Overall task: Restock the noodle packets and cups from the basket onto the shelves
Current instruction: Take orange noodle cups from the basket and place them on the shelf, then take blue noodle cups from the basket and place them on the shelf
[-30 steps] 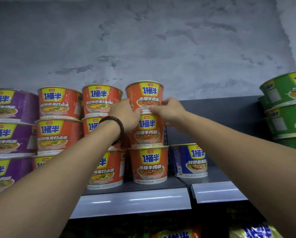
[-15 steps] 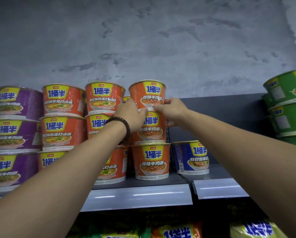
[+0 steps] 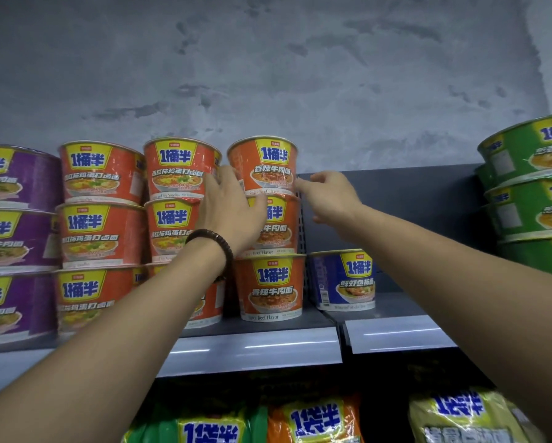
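Your left hand and right hand (fingers slack, gripping nothing) flank the topmost orange round noodle cup.

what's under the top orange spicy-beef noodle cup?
Two like it, stacked: the middle orange cup, partly covered by the left hand, then the bottom orange cup on the grey shelf.

Three-high cup stacks on the shelf, single cup right of them, packets below
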`<action>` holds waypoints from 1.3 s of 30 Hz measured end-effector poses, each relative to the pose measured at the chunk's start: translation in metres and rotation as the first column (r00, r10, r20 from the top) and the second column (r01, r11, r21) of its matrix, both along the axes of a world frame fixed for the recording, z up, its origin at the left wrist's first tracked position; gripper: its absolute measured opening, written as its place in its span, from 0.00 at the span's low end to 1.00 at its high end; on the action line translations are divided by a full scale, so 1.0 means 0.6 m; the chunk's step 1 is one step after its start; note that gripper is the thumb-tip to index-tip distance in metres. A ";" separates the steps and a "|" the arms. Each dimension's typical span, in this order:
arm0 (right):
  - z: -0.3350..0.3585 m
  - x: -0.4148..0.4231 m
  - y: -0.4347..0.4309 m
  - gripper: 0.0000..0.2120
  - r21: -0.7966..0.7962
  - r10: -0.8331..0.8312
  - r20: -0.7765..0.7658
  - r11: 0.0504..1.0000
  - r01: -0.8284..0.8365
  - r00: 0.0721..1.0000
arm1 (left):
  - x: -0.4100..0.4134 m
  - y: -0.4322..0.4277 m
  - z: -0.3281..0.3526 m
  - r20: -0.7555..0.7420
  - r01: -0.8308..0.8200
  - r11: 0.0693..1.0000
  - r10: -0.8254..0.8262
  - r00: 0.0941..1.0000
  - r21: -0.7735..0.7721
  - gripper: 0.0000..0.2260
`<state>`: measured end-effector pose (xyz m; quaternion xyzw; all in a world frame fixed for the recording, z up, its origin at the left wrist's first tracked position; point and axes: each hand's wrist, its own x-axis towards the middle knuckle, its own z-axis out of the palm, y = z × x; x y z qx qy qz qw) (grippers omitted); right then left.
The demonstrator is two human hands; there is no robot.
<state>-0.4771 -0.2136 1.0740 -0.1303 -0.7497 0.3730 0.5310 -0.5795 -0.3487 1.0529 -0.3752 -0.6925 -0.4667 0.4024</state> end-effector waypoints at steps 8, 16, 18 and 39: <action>-0.156 0.135 -0.019 0.18 0.112 -0.041 0.032 0.993 0.037 0.999 | 0.120 0.030 -0.210 0.214 0.623 0.778 -0.625 0.751 0.085 0.08; -0.447 0.361 0.009 0.04 -0.026 -0.003 0.122 1.000 0.006 0.992 | 0.293 0.090 -0.457 0.450 0.910 0.389 -0.845 0.289 0.146 0.06; -0.509 0.418 0.022 0.06 -0.099 -0.040 0.163 0.994 0.056 0.986 | 0.339 0.123 -0.505 0.540 0.946 0.305 -0.818 0.200 0.112 0.04; -1.361 1.049 0.240 0.06 -0.719 -0.161 0.675 0.074 0.691 0.720 | 0.840 0.506 -1.299 0.945 0.974 0.036 0.254 0.208 -0.225 0.02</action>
